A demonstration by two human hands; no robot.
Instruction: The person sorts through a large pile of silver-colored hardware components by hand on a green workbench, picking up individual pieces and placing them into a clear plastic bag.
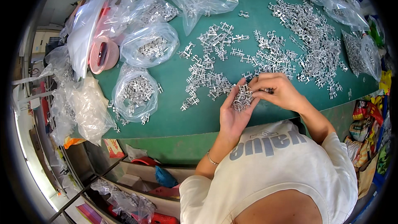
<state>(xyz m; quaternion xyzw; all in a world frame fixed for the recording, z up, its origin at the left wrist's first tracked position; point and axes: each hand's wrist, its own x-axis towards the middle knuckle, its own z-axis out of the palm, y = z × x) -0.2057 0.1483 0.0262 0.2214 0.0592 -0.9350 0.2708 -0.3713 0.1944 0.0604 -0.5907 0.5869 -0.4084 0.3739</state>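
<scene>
Near the front edge of the green table, my left hand (233, 118) is cupped palm up around a cluster of small silver metal clips (242, 98). My right hand (280, 91) meets it from the right, its fingers closed at the cluster's upper edge. A small metal piece shows under the right fingers, its exact shape partly hidden. Just beyond both hands lie loose heaps of similar silver pieces: one heap (203, 76) to the left, another (271, 52) straight ahead, and a larger pile (319, 45) on the right.
Clear plastic bags with metal pieces stand on the left, one open bag (137, 93) nearest me and another bag (151, 45) behind. A pink container (104, 56) holds a dark red object. More filled bags (360, 54) line the right edge. Shelves (137, 170) sit below the table.
</scene>
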